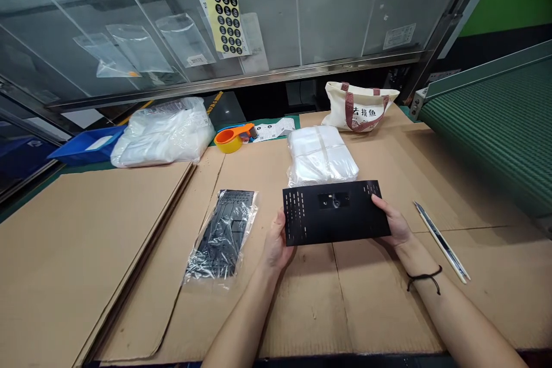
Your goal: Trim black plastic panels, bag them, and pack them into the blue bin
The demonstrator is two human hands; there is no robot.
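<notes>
A flat black panel (336, 221) with rows of slots at its ends is held up above the cardboard. My left hand (277, 241) grips its left edge, thumb on the front. On the right edge, my right hand (393, 221) is closed with its thumb over the corner slots; the fingers behind are hidden. To the left, a similar black panel in a clear plastic bag (222, 236) lies on the cardboard. Just behind the held panel sits a bundle of clear plastic bags (321, 152) with a band around it.
Cardboard sheets (107, 230) cover the left side. An orange tape dispenser (233, 137), a plastic-wrapped bundle (164, 132), a blue tray (88, 146) and a cloth bag (360, 106) stand at the back. A pen-like tool (442, 241) lies right, below a green conveyor (495, 109).
</notes>
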